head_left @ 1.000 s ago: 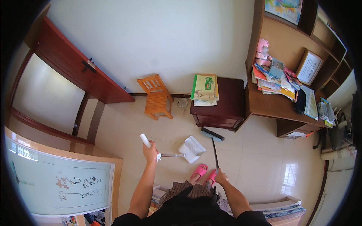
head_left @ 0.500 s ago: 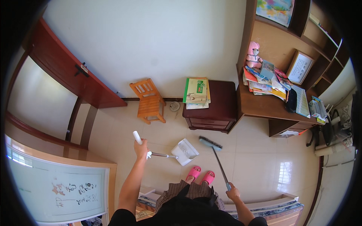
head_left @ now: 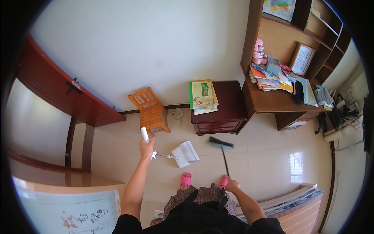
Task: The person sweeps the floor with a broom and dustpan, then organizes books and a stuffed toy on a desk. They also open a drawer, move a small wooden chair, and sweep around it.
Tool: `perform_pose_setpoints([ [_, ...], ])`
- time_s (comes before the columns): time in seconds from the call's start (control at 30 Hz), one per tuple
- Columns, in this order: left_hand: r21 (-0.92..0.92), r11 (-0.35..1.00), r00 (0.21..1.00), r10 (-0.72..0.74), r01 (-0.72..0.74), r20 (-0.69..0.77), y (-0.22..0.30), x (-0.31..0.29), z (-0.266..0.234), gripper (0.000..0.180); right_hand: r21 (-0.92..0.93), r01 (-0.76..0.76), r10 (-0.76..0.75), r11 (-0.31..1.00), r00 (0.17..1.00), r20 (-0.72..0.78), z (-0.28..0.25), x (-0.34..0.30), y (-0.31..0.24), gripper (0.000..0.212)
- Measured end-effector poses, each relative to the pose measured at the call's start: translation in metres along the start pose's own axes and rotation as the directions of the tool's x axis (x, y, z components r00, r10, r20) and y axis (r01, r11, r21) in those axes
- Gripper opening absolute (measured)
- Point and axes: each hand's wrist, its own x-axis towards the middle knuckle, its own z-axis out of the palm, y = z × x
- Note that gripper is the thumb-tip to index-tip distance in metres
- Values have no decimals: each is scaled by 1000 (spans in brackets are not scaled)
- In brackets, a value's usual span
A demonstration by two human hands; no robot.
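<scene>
1. Plaid woven cloth (head_left: 206, 194) is covering the lap; pink open-toed slippers (head_left: 186, 180) are resting on glossy pale floor tiles (head_left: 257, 156).
2. Right hand (head_left: 232, 185) is gripping the upper end of the broom (head_left: 221, 144); fingers are curling closed around the slim, dark stick, single fingertips being too small to tell.
3. Left hand (head_left: 147, 148) is holding the dustpan (head_left: 186, 154) by its smooth white tubular grip; fingers are wrapping round it, its rounded end protruding above the fist.
4. The dustpan's shiny metallic shaft is running to a squarish white tray, which is sitting left of the broom head; whether it is touching the floor, cannot tell.
5. The broom head is pointing away from the body, showing dark bristles along a grey-blue block, near the cabinet's front edge.
6. Beyond, a slatted wooden chair (head_left: 152, 115) and a round dish (head_left: 177, 113) are standing by the floor's wall-side edge.
7. A dark, polished cabinet (head_left: 230, 93) is carrying flat books (head_left: 201, 95) along its left edge.
8. A brown desk (head_left: 269, 102) is bearing loose papers (head_left: 274, 82) near its left edge; a pink plush bear (head_left: 258, 52) is sitting toward its back left corner.
</scene>
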Motion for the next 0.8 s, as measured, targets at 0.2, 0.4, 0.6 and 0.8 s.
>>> perform_pose_setpoints([
  [0.2,-43,999,994,27,-23,103,2,45,-13,21,-26,-27,31,999,991,132,53,-42,-77,52],
  [0.4,-100,994,992,56,-44,116,4,46,-11,20,174,-230,232,958,973,7,38,-110,-109,61],
  [0.6,-73,995,992,74,-67,101,1,35,-4,21,439,-287,386,851,909,-155,37,-104,-64,61],
  [0.8,149,988,970,9,-47,244,8,66,-52,19,924,-228,564,306,826,17,40,-70,-4,63],
])
